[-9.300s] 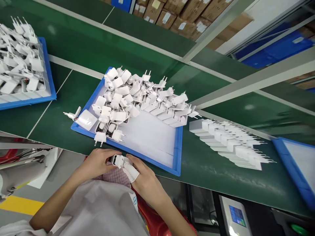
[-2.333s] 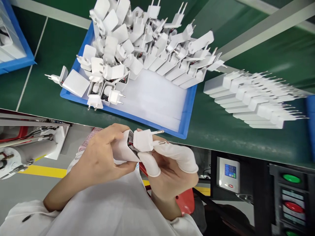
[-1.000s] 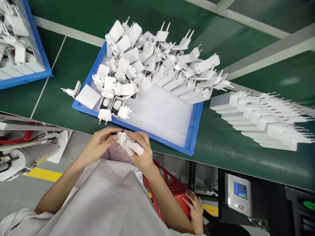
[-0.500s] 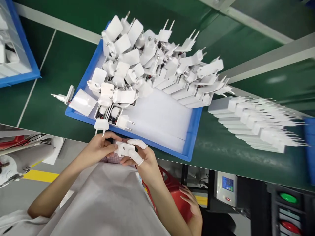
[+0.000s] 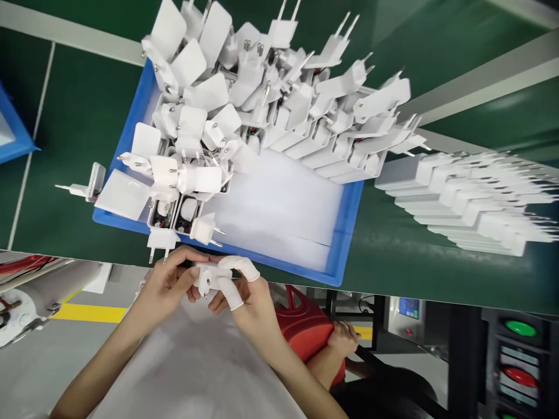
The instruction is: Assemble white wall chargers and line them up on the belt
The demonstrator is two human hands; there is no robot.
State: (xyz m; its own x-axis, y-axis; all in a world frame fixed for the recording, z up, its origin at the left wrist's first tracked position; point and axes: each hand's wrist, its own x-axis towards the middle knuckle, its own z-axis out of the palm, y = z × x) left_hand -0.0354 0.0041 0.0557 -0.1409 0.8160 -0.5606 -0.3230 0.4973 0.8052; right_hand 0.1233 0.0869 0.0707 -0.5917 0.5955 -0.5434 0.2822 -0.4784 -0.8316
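Just past the near edge of the bench, a white two-pin power adapter is held between both my hands. My left hand pinches its left end, thumb on top. From the other side my right hand grips it, with white finger cots on two of its fingers. Beyond them, a blue-rimmed tray holds many white adapter housings with plugs attached. Some of these housings are uncovered and show parts inside. One plug hangs over the tray's near rim, close to my left hand.
Rows of white adapters lie on the green bench to the right. A loose plug piece sticks out left of the tray. Another blue tray is at far left. Another person's hand rests by a red chair.
The view has shifted, so the tray appears nearer and further left. Both my hands still hold the adapter, its pin face now turned a little differently. The other person's hand has changed pose.
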